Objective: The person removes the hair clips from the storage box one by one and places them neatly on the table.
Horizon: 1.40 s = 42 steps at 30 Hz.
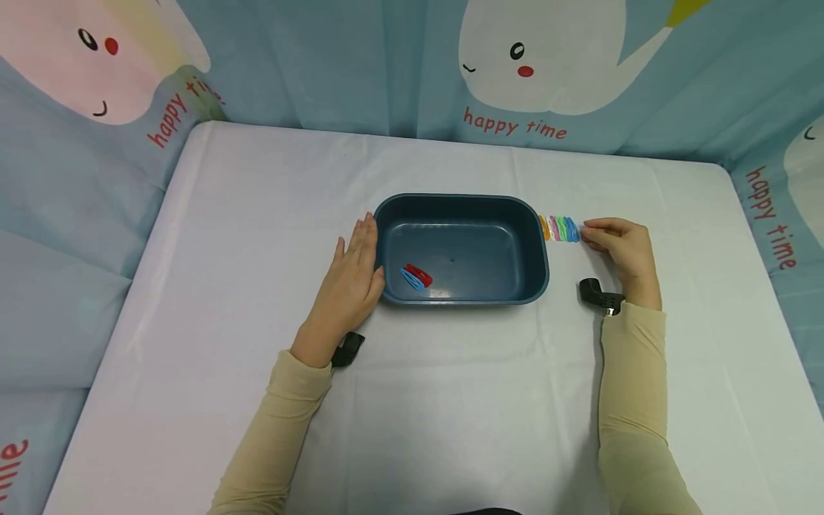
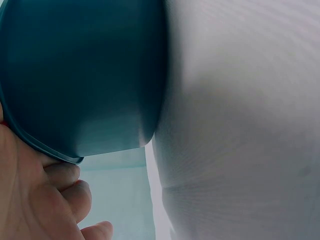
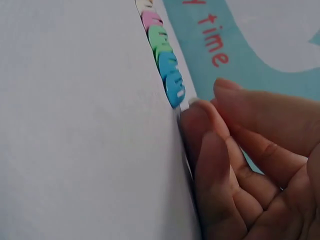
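A dark blue rectangular plastic basin (image 1: 450, 297) stands on the table, with a red snap hair clip (image 1: 420, 275) and a blue snap hair clip (image 1: 412, 280) lying at its near left. Against its left rim rests my left hand (image 1: 347, 275), fingers extended; in the left wrist view the basin's outer wall (image 2: 90, 75) fills the upper left. Right of the basin runs a row of colourful snap hair clips (image 1: 560, 229), orange through blue. My right hand (image 1: 621, 250) pinches at the row's right end; a pale clip tip (image 3: 185, 106) shows at its fingertips, mostly hidden by them.
A white cloth covers the table (image 1: 450, 400). Blue curtains (image 1: 335, 64) with whale prints hang behind the far edge and along both sides. Black wrist cameras (image 1: 599, 293) sit under both wrists.
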### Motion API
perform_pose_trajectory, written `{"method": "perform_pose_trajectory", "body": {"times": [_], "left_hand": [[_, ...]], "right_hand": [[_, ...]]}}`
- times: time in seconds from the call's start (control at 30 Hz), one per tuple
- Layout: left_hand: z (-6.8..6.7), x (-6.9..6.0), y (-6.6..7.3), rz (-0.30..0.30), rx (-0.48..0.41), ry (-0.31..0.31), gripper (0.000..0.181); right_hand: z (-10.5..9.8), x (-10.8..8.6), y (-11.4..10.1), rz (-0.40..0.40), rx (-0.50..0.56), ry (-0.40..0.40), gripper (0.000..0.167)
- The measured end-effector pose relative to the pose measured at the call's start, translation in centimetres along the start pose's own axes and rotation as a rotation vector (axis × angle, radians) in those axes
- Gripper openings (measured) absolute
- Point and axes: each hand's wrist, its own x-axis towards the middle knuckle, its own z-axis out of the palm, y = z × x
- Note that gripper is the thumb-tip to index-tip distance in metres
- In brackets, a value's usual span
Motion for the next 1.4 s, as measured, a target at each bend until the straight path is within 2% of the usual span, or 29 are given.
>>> {"method": "perform_pose_trajectory", "body": {"times": [0.17, 0.3, 0.63, 0.9, 1.07, 1.4], "left_hand": [[-0.2, 0.0, 0.1, 0.000, -0.006, 0.000, 0.064], [-0.3, 0.0, 0.2, 0.002, -0.011, -0.004, 0.064], [-0.2, -0.1, 0.2, -0.002, -0.015, -0.012, 0.064], [-0.3, -0.1, 0.3, -0.006, -0.019, -0.016, 0.064], [-0.2, -0.1, 0.3, -0.014, -0.002, -0.028, 0.064], [-0.2, -0.1, 0.3, -0.024, 0.007, -0.024, 0.064]], "right_hand": [[-0.2, -0.3, -0.4, 0.033, 0.148, -0.033, 0.009], [-0.4, -0.7, -0.9, 0.039, 0.217, -0.061, 0.009], [0.2, -1.8, -2.8, -0.032, 0.258, -0.123, 0.010], [1.7, -3.6, -5.2, -0.129, 0.198, -0.189, 0.015], [2.9, -4.5, -6.7, -0.218, 0.157, -0.263, 0.016], [6.0, -5.6, -9.8, -0.266, -0.114, -0.388, 0.026]]}}
